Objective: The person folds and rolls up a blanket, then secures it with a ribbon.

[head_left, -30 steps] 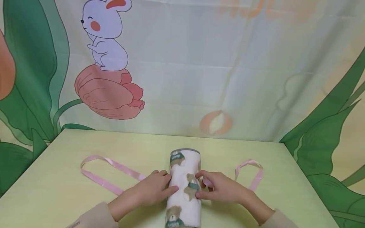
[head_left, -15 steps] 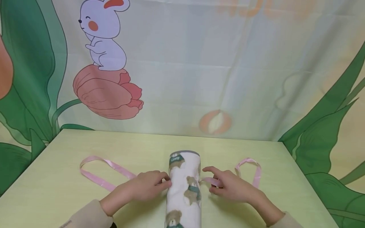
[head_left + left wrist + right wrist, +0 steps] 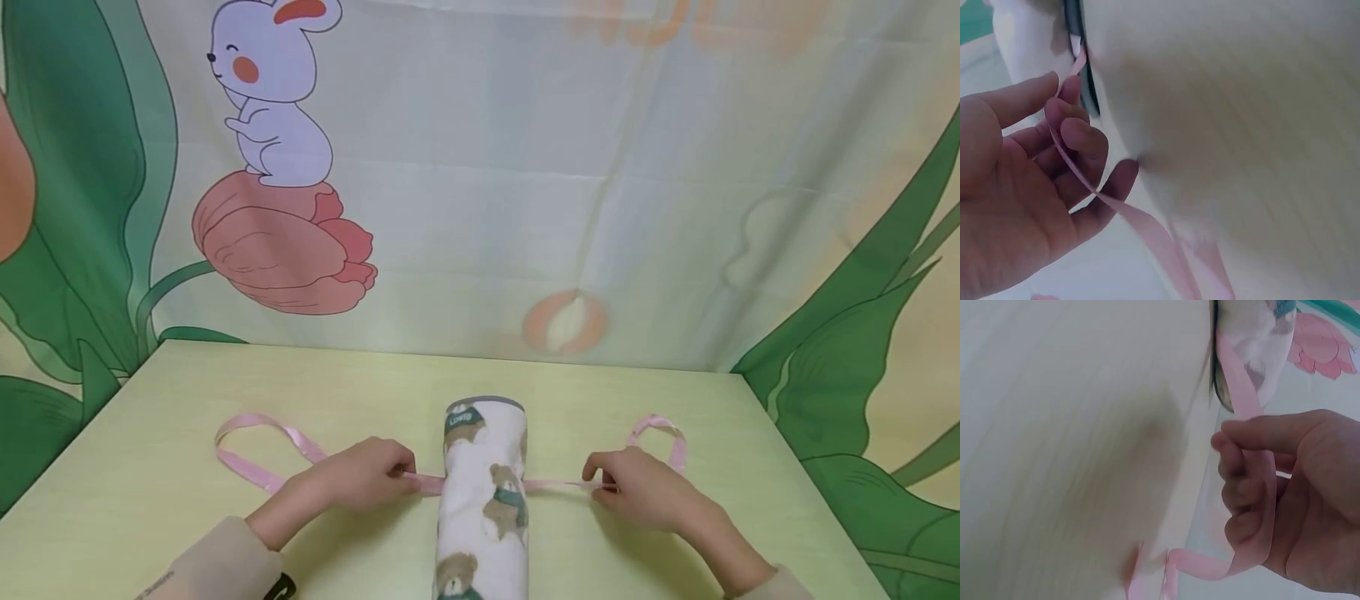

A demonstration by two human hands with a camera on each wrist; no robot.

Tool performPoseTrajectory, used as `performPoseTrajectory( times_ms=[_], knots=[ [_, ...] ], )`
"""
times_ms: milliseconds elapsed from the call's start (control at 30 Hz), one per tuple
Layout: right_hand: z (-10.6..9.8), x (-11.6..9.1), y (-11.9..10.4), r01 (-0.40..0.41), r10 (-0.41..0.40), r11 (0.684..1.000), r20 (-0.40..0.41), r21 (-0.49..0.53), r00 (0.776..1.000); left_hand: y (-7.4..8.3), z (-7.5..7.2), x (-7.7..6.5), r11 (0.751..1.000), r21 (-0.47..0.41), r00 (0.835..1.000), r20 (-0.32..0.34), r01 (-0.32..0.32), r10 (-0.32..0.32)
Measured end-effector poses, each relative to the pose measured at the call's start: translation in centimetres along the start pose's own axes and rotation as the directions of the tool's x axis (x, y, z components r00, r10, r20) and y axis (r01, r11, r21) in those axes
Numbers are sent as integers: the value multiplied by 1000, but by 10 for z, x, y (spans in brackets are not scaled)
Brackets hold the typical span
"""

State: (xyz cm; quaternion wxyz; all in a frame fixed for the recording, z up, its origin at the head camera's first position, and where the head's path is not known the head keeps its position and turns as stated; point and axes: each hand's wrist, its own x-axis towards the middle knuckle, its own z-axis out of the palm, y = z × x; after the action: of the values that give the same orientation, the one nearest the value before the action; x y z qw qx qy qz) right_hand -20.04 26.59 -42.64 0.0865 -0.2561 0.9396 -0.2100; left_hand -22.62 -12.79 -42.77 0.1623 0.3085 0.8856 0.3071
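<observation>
A rolled white towel (image 3: 483,517) with brown bear prints and a grey edge lies lengthwise at the middle of the table. Pink ribbon (image 3: 431,484) comes out from both of its sides, low down. To the left of the roll, my left hand (image 3: 367,473) pinches one stretch of ribbon between thumb and fingers; the tail trails across the palm in the left wrist view. On the other side my right hand (image 3: 645,487) grips the ribbon (image 3: 1241,387) with thumb and curled fingers. Both stretches between roll and hands look drawn out straight.
The ribbon's left end forms a long loop (image 3: 232,450) on the pale yellow-green table (image 3: 337,375). A smaller loop (image 3: 678,450) lies beyond the right hand. A printed cloth backdrop (image 3: 465,208) with a rabbit and flowers hangs behind the table.
Both hands have left the towel's sides and moved outward, left hand leftward and right hand rightward, drawing the ribbon out. The roll has stayed nearly in place.
</observation>
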Motion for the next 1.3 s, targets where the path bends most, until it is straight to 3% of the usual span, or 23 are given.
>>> performPoseTrajectory(
  times_ms=[267, 400, 600, 900, 1133, 1300],
  knots=[
    [-10, -14, 13, -135, 129, 990, -120, -45, 984, -16, -20, -13, 994, -81, 998, 6, 70, -69],
    [-17, -20, 19, -157, 144, 986, -193, -57, 971, -25, -32, -22, 993, -93, 997, 0, 75, -75],
    [-29, -28, 24, -164, 169, 986, -300, 42, 939, -31, -54, -36, 987, -142, 997, -22, 75, -78],
    [-43, -39, 31, -122, 184, 981, -519, 151, 834, -43, -80, -54, 981, -172, 991, -85, 88, -104],
    [-52, -49, 36, -159, 231, 973, -633, 169, 739, -53, -96, -72, 975, -200, 985, -122, 95, -121],
    [-56, -53, 40, -169, 246, 969, -673, 179, 697, -60, -107, -84, 967, -228, 969, -190, 111, -156]
  ],
)
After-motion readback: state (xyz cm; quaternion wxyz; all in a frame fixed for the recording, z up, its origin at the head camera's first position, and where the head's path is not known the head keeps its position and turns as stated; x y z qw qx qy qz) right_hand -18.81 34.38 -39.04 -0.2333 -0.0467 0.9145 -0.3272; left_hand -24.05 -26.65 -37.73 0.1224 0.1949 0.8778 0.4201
